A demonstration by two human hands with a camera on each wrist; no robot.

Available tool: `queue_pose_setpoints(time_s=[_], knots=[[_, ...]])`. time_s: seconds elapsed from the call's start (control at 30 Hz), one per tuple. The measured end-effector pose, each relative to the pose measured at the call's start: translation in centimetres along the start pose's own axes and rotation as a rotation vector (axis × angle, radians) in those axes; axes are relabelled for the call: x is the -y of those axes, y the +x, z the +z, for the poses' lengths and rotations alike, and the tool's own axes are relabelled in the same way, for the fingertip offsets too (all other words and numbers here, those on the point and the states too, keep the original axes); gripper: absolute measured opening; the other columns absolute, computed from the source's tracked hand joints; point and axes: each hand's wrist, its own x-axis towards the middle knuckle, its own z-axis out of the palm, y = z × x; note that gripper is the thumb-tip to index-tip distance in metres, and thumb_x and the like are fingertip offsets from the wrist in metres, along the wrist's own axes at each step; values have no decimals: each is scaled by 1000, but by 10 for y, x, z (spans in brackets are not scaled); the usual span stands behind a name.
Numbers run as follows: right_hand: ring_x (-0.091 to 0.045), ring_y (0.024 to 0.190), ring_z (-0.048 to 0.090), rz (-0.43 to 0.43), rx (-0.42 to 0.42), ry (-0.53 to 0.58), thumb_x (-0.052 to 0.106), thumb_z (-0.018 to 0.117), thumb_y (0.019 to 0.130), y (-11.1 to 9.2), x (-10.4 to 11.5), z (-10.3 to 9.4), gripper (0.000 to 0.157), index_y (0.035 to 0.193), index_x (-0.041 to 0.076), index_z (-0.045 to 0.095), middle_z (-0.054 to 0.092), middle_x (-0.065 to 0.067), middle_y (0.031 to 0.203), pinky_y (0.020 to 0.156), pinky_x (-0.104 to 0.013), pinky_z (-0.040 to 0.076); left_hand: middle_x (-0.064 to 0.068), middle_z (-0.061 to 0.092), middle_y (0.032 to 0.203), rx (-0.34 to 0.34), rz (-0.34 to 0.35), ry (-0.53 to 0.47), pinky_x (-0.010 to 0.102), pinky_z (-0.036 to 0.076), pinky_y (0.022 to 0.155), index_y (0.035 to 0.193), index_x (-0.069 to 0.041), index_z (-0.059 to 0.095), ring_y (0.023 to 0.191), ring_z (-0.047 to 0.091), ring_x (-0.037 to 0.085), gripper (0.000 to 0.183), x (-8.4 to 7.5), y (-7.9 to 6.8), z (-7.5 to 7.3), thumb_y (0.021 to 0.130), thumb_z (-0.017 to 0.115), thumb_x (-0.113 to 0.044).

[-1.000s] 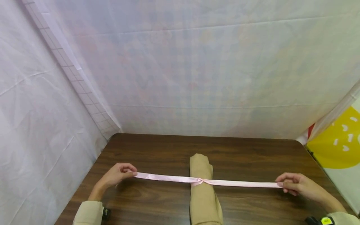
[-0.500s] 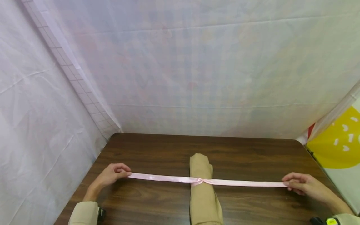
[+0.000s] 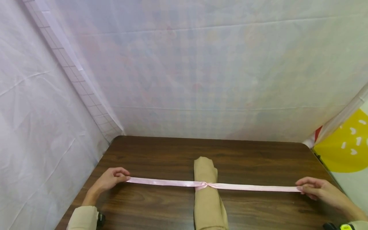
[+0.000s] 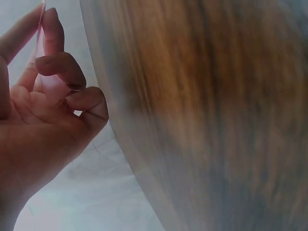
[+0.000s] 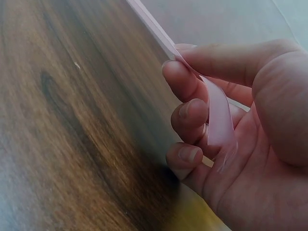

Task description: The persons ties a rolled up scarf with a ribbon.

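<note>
A rolled tan cloth (image 3: 208, 204) lies lengthwise on the brown table. Around its upper part runs a pink satin ribbon (image 3: 256, 187), crossed in a twist on top of the roll. Both ribbon ends stretch out sideways, nearly straight. At the left, my left hand (image 3: 110, 179) pinches one end between thumb and finger; its tail lies in the palm in the left wrist view. My right hand (image 3: 323, 191) pinches the other end at the right. In the right wrist view, the frayed tail of the ribbon (image 5: 220, 115) curls down inside that palm.
The wood-grain table (image 3: 161, 150) has rounded far corners. White sheeting (image 3: 201, 80) hangs behind it and along the left side. A yellow patterned cloth (image 3: 349, 150) shows beyond the right edge. Each wrist wears a dark strapped device.
My hands have moved farther apart, the left to the left and the right to the right, with the ribbon ends still pinched. The cloth roll has stayed in place.
</note>
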Motion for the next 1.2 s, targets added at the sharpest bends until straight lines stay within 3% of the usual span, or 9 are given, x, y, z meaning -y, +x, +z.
queue_pose_setpoints(time_s=[0.5,0.9,1.2], knots=[[-18,65,53,148,-55,-2,24,60,100,-3,0,-2,33,115,-5,59,60,-3,74,58,-31,41,8,70,79,-53,-24,59,24,41,70,109,5,65,73,60,17,31,-1,-5,-3,86,74,-15],[-19,64,52,141,-127,-20,22,61,99,-6,0,2,33,115,-6,59,56,-3,72,57,-31,40,2,67,76,-122,-97,129,27,42,69,105,3,66,73,57,16,28,3,-5,0,84,76,-13],[-19,63,51,140,-142,-33,24,59,101,-7,-1,1,33,116,-6,59,54,-3,72,57,-32,39,7,72,87,-208,-132,188,33,46,74,103,0,68,81,62,15,21,3,-7,-3,92,69,-18]])
